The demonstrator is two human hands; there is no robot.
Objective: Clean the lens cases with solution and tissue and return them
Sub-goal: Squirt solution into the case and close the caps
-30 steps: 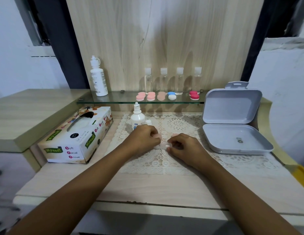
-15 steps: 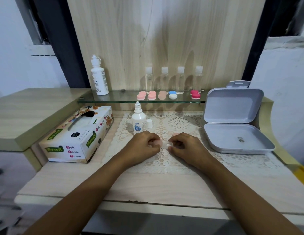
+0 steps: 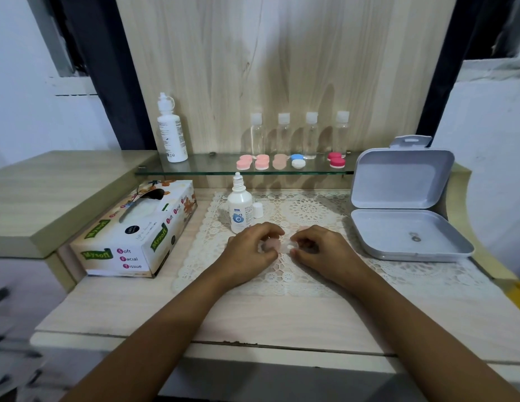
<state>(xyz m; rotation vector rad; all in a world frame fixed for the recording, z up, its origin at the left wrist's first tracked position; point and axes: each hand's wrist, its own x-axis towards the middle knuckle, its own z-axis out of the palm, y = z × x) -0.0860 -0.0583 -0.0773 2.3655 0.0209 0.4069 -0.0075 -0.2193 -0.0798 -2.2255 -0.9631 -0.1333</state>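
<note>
We see a wooden desk [image 3: 282, 320] with a tissue box [image 3: 137, 230] at nine o'clock, an open grey box [image 3: 404, 233] at three, and at twelve a glass shelf [image 3: 212, 166] holding other lens cases [image 3: 261, 162]. At the centre, over a lace mat [image 3: 311, 210], the left hand [image 3: 250, 250] curls its fingers round a pale pink lens case [image 3: 272, 244], and the right hand [image 3: 319, 250] pinches a small white piece [image 3: 289, 247] just beside it, perhaps its cap. We judge that the uncapped solution bottle [image 3: 239, 211], close at eleven o'clock of the left hand, could be knocked over and spill.

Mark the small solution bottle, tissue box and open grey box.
small solution bottle [image 3: 239, 216], head view, label on body.
tissue box [image 3: 128, 258], head view, printed front face.
open grey box [image 3: 398, 230], head view, bare tray floor.
</note>
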